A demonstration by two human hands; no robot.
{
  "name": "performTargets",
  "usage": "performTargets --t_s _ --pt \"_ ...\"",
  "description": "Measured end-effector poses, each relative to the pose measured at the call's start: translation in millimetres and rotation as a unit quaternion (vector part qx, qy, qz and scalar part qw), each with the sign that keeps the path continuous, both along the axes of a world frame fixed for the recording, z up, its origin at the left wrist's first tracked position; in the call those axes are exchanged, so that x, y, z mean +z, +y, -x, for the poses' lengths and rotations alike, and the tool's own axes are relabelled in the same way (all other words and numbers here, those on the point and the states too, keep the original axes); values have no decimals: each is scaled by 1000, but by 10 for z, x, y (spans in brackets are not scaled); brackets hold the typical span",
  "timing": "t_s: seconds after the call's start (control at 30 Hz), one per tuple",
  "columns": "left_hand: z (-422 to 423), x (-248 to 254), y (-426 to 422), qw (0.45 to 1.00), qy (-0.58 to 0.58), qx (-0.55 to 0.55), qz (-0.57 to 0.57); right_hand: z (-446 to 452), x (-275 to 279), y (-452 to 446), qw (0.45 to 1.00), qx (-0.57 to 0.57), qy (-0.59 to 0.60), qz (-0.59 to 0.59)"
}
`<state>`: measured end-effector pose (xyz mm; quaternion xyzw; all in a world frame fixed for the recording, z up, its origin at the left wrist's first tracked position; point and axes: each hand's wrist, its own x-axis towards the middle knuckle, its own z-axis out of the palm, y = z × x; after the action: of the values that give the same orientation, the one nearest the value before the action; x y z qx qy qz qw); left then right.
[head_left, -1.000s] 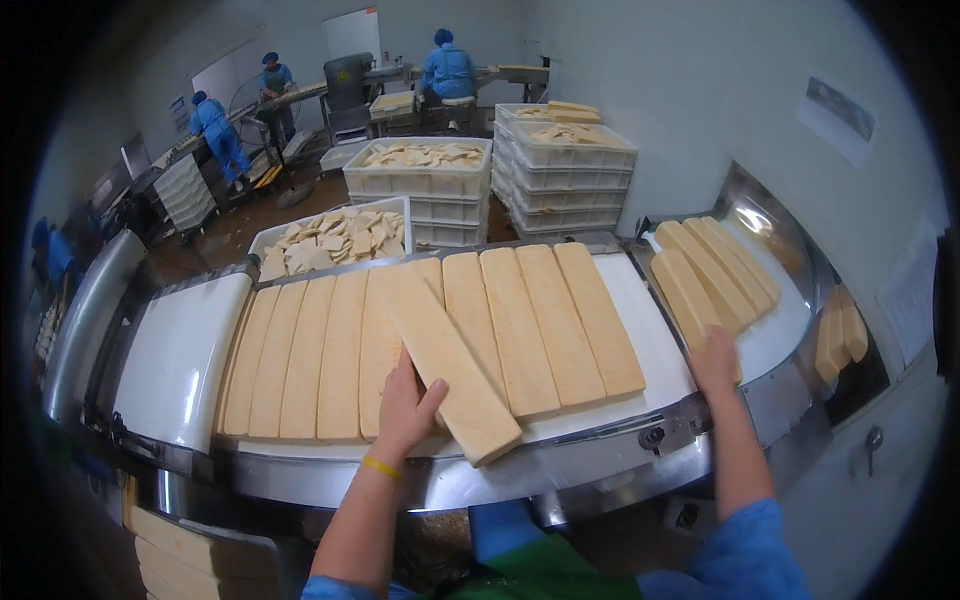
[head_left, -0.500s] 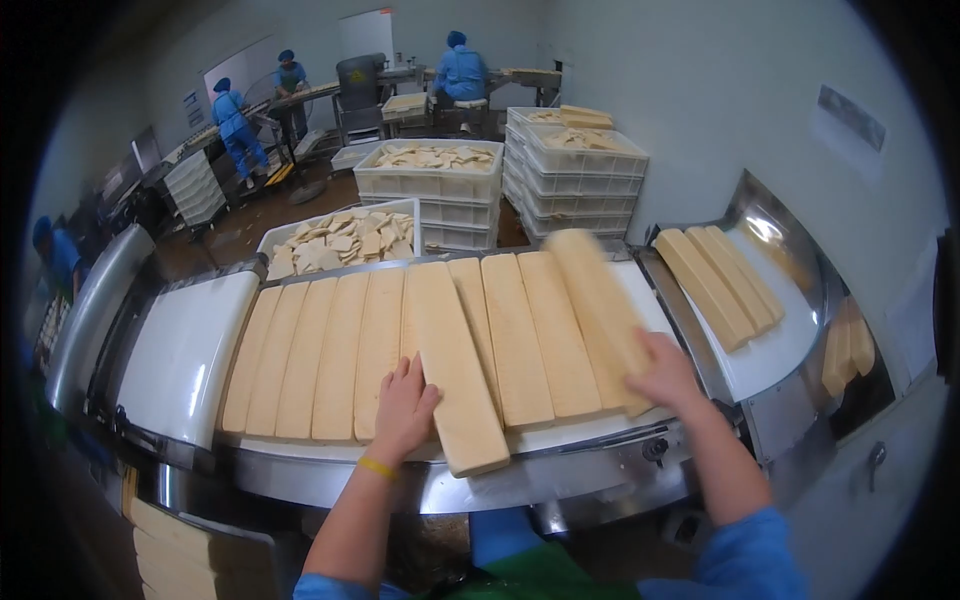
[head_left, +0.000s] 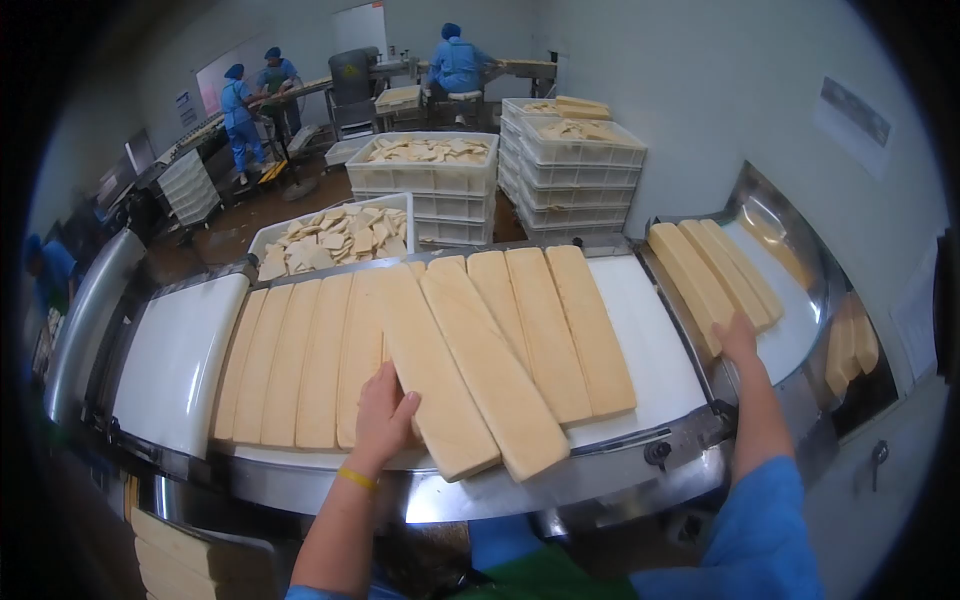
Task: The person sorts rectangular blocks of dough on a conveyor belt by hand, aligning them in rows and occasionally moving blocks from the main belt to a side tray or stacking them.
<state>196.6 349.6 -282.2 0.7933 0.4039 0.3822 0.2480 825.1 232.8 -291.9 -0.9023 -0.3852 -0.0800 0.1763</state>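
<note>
Long, pale yellow bread-like loaves lie side by side on the white conveyor belt point(head_left: 640, 320) before me. Two more loaves rest aslant on top of that row: a left one point(head_left: 435, 375) and a right one point(head_left: 495, 370), edges close together. My left hand point(head_left: 385, 415), thumb apart from the fingers, touches the left edge of the left slanted loaf. At the right, my right hand point(head_left: 738, 338) has its fingers closed around the near end of a loaf point(head_left: 685, 275) on the curved belt, beside two others; its fingertips are partly hidden.
Behind the belt stand white crates point(head_left: 425, 185) filled with cut pieces, and another crate stack point(head_left: 585, 185) by the wall. Several co-workers in blue point(head_left: 458, 65) are farther back and at the left edge. A rounded metal cover point(head_left: 90, 320) stands left, a metal guard point(head_left: 775, 220) right.
The loaf my right hand was moving now lies aslant beside the first slanted one. My right hand has let go and moved right to the curved belt. My left hand stays by the loaf.
</note>
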Motion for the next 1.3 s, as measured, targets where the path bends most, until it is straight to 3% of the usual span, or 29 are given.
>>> performTargets --t_s 0.1,0.2,0.3,0.4,0.47,0.53,0.63,0.67,0.73,0.77,0.8,0.83,0.87,0.93,1.03,1.13,1.2,1.23,1.27,1.3 --pt "32 31 1 1000 -9 -5 18 649 750 126 935 -2 187 300" --pt "137 -68 71 998 55 -4 19 659 72 68 993 26 108 40" --pt "133 -17 -6 995 103 3 5 1138 256 67 921 129 339 -140" --pt "101 65 -60 994 105 -2 21 1796 635 26 875 175 430 -140" --pt "117 71 -47 993 109 -8 37 2253 814 -32 954 255 156 -30" --pt "121 62 -34 994 105 -8 7 2573 696 23 920 388 36 -49" --pt "152 102 -99 998 45 5 38 2771 818 173 814 436 383 19" --pt "160 98 -86 999 38 4 25 2623 723 279 832 408 376 8" --pt "172 64 -79 1000 24 1 2 2154 580 475 921 340 183 -61" --pt "177 61 -79 1000 22 1 -4 1777 417 555 940 321 43 -110" --pt "175 60 -68 1000 20 0 -10 1405 289 579 952 261 -22 -157" --pt "168 63 -55 1000 17 0 -16 1008 232 583 971 194 -38 -134" --pt "165 59 -46 1000 14 0 -21 750 230 480 991 56 -10 -119" --pt "173 76 -32 999 10 0 -30 21 -57 269 993 -88 -75 -7" --pt "107 246 -75 999 -28 -28 -22 -25 -204 -3 984 -23 -128 -121" --pt "119 265 -73 999 -31 -25 -31 404 15 -55 996 -13 -85 -38" --pt "147 204 -77 999 -24 1 -42 239 -10 -120 982 27 166 -89" --pt "165 184 -78 999 -20 12 -48 219 16 -165 949 45 289 -113" --pt "177 177 -78 999 -19 11 -43 175 77 -280 804 11 558 -204" --pt "189 174 -76 999 -19 9 -40 169 93 -308 825 4 543 -159"
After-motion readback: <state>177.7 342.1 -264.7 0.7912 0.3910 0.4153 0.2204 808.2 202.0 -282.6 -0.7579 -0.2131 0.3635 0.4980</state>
